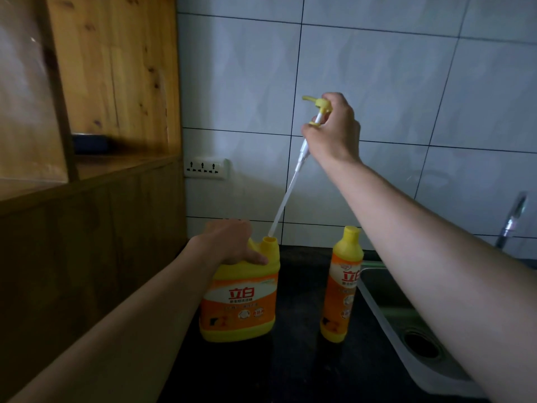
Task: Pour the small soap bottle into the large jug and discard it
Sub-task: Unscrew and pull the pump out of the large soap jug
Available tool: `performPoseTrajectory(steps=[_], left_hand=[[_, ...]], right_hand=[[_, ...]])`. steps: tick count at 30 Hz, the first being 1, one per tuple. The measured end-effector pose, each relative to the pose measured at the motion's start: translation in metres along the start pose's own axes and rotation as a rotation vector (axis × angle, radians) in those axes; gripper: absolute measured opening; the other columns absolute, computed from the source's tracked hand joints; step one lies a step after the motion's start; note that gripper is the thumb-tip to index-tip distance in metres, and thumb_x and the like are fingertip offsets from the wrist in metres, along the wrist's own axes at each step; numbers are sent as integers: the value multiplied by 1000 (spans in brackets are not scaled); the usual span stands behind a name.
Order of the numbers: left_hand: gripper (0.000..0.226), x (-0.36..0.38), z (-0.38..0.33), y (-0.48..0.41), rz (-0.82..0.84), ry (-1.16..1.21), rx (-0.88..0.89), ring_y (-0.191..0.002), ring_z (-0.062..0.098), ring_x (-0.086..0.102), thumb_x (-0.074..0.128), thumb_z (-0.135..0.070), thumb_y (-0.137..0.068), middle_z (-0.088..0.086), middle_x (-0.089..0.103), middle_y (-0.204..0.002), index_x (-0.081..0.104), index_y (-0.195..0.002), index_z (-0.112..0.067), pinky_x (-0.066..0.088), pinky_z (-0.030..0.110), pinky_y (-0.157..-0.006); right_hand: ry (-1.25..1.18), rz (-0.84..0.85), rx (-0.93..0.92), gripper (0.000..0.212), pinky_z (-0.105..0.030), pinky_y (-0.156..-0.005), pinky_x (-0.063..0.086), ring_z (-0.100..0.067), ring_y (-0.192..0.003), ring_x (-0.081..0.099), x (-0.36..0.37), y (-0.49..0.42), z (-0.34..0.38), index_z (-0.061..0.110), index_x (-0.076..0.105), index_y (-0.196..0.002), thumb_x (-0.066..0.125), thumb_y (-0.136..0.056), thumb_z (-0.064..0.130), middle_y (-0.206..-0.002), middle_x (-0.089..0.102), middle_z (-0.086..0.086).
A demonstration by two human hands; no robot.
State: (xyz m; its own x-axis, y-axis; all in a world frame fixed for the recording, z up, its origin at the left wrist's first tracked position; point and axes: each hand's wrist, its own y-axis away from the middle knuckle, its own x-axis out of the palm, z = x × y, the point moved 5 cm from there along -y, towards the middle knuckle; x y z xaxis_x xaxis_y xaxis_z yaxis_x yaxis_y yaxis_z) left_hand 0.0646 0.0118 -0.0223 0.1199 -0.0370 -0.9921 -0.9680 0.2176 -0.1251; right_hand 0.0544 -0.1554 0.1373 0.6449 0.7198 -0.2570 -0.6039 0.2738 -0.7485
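Yellow jug [241, 292] stands on dark counter [290, 367], neck open. Left hand [232, 242] grips its handle. Right hand [334, 132] raised, pinching pump [318, 107]; pump tube slants down, tip just above jug mouth. Small bottle [343, 283] upright, capped, right of jug, beside sink [386, 295]. Hands well apart.
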Motion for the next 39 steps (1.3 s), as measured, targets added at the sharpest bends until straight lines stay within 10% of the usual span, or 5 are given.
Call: performPoseTrajectory(steps=[39], left_hand=[[61, 0, -1, 2, -19, -7, 12, -82, 18, 50, 60, -69, -73, -1, 53, -94, 47, -101, -16, 41, 32, -73]], right_hand=[[28, 64, -167, 48, -33, -82, 47, -31, -103, 60, 12, 22, 0, 12, 52, -127, 62, -80, 13, -112, 64, -9]])
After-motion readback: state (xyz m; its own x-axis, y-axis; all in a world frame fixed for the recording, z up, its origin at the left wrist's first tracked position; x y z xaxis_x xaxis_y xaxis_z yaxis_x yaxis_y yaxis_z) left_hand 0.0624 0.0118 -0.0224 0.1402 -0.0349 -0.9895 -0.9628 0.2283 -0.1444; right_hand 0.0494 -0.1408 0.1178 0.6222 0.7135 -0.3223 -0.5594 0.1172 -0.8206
